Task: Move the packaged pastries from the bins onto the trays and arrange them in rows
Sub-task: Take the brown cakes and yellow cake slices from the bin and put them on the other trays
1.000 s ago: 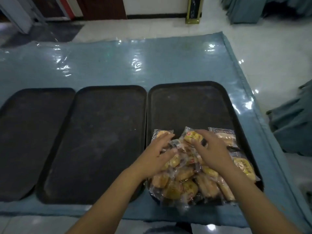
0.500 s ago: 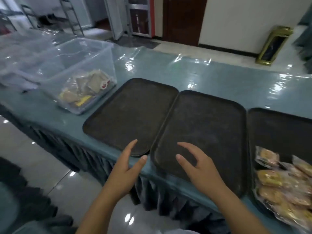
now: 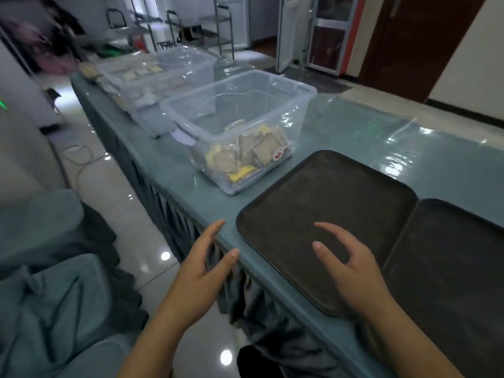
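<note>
well beyond right hand (image 3: 351, 271): binned pastries (image 3: 245, 154).

Pastries (image 3: 245, 154) lie in the bin (image 3: 297, 105), left of two trays (image 3: 341, 186).

Dim, glare on the table cover (image 3: 381, 137) (far left blurred).

Head-worn view, forward and down; near the table (image 3: 191, 181) edge
</note>
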Action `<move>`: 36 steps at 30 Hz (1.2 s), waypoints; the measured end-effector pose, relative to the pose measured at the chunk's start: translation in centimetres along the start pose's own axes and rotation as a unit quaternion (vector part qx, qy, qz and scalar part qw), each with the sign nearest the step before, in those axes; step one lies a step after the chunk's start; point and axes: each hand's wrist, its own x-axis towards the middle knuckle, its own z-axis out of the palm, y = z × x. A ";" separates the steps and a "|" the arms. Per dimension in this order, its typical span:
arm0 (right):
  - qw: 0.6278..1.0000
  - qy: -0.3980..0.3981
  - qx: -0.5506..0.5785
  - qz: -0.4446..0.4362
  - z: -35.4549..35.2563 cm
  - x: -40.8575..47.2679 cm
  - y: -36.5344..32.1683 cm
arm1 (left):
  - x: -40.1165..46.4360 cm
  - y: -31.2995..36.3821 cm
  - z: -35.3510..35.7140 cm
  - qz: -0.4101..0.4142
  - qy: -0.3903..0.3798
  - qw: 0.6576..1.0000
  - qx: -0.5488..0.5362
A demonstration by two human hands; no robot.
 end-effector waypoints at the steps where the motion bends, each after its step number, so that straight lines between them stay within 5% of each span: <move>1: 1.000 0.004 0.004 -0.007 0.9 2.0 -0.2 | 1.8 0.3 -1.3 0.005 0.010 1.000 0.012; 13: 0.993 0.091 0.077 -0.019 7.4 22.7 -2.7 | 26.1 7.6 -10.8 0.112 -0.005 0.986 0.121; 20: 0.994 0.107 0.025 0.003 8.4 28.4 -3.6 | 38.9 8.6 -11.8 0.129 -0.133 0.966 0.181; 23: 0.987 0.160 -0.005 0.015 8.9 29.3 -3.9 | 45.7 8.9 -10.7 0.151 -0.233 0.919 0.280; 27: 0.974 0.219 -0.028 0.054 11.1 29.0 -6.0 | 54.0 9.6 -7.2 0.174 -0.390 0.802 0.416; 31: 0.960 0.260 -0.049 0.094 14.2 28.8 -8.7 | 60.4 8.5 -2.7 0.180 -0.460 0.707 0.506; 36: 0.937 0.310 -0.094 0.133 17.6 30.0 -11.1 | 64.1 5.5 2.0 0.190 -0.478 0.670 0.535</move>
